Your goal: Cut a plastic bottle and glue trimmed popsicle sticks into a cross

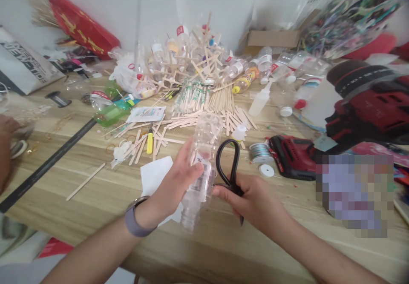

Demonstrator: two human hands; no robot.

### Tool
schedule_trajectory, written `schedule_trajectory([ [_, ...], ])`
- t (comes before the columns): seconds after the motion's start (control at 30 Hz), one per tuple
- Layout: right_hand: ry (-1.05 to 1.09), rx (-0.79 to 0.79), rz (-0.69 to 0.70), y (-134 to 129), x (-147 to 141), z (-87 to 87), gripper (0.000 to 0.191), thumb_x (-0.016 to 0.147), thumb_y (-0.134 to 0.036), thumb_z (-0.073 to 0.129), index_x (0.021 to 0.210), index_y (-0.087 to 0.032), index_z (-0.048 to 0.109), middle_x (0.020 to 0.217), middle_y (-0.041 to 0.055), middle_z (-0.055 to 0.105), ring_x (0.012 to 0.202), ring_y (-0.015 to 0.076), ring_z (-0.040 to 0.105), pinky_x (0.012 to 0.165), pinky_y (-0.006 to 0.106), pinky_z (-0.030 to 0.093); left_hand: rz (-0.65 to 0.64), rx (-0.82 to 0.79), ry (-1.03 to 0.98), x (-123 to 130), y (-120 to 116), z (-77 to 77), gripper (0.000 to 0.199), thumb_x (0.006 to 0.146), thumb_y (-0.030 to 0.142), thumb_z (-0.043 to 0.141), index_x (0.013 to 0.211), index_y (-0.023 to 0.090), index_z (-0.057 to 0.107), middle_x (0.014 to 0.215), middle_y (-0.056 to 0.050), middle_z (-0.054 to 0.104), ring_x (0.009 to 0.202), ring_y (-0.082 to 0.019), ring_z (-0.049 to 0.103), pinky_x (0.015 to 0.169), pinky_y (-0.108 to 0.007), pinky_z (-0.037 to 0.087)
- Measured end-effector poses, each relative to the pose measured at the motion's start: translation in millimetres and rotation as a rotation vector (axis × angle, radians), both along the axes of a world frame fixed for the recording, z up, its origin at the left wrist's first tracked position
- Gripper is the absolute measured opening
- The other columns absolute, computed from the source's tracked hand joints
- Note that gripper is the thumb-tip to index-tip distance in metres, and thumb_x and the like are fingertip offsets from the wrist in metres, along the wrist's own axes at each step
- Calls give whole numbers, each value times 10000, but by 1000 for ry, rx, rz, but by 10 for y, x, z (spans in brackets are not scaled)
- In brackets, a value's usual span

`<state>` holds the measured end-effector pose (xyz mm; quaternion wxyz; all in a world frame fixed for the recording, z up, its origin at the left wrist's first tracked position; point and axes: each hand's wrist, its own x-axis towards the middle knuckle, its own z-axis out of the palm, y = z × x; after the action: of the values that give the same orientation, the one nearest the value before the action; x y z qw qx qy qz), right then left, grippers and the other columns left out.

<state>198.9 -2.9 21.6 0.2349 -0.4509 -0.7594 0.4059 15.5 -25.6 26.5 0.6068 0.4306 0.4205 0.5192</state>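
My left hand [179, 179], with a watch on its wrist, is wrapped round a clear plastic bottle [207, 137]. The bottle is tilted, its narrow neck toward me, with a white label under my thumb. Black-handled scissors [228, 160] are in my right hand [247, 194], close beside the bottle; one handle loop points up and a dark tip shows below my fingers. White paper [155, 175] lies on the table under my left hand.
Flat wooden sticks [185, 120] and plastic bottles [182, 39] crowd the middle back. A red-black power drill [297, 156] and wire spool [260, 152] stand right. Farther left are a yellow-handled tool [150, 141], a black strip [57, 158] and another person's hand [8, 126].
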Motion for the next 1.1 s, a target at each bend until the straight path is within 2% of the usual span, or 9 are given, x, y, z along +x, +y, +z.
schedule_trajectory([
  [0.1,14,-111,8,-3,-10,10,540,831,-655,532,531,-223,411,400,-32,486,360,95,409,364,222,253,29,32,63,-12,-4,-4,747,889,432,616,1526,299,249,1568,-67,344,1458,-331,255,1168,-501,272],
  [0.2,29,-250,9,-11,-25,23,535,808,-685,532,560,-224,421,395,-34,485,354,93,412,367,214,267,46,41,120,-13,-11,3,777,891,428,610,1539,293,202,1606,-69,256,1485,-323,175,1182,-500,246],
  [0.33,40,-360,-6,-17,-36,44,548,768,-715,556,566,-224,419,380,-40,470,352,88,399,375,208,267,36,62,132,-4,-21,0,785,917,419,575,1548,295,123,1618,-74,214,1490,-294,170,1186,-484,240],
  [0.47,82,-443,-13,-15,-42,51,561,737,-737,575,578,-226,406,365,-60,440,346,76,367,379,199,245,44,90,131,0,-29,-18,796,924,410,571,1545,296,86,1594,-91,267,1471,-285,232,1178,-468,261],
  [0.53,93,-459,-20,-14,-46,49,573,721,-752,577,578,-225,405,367,-62,436,351,73,360,384,198,238,39,109,121,1,-33,-19,782,929,405,565,1540,309,87,1571,-88,313,1454,-280,276,1172,-467,275],
  [0.63,85,-454,-40,-14,-53,47,586,696,-772,579,572,-224,411,374,-54,449,354,76,370,385,203,246,57,137,134,9,-36,-5,787,920,416,579,1533,295,99,1561,-97,322,1459,-280,259,1187,-478,237],
  [0.87,88,-410,-70,-25,-68,44,578,691,-762,586,555,-226,416,380,-42,458,351,86,391,370,209,262,85,116,165,39,-44,10,828,888,460,600,1532,290,108,1612,-106,200,1488,-320,152,1197,-526,181],
  [1.1,128,-467,-63,-45,-72,23,559,732,-731,574,564,-227,404,359,-63,435,326,73,375,360,196,263,82,178,200,38,-75,11,817,914,407,569,1541,298,56,1600,-94,241,1485,-287,187,1198,-479,202],
])
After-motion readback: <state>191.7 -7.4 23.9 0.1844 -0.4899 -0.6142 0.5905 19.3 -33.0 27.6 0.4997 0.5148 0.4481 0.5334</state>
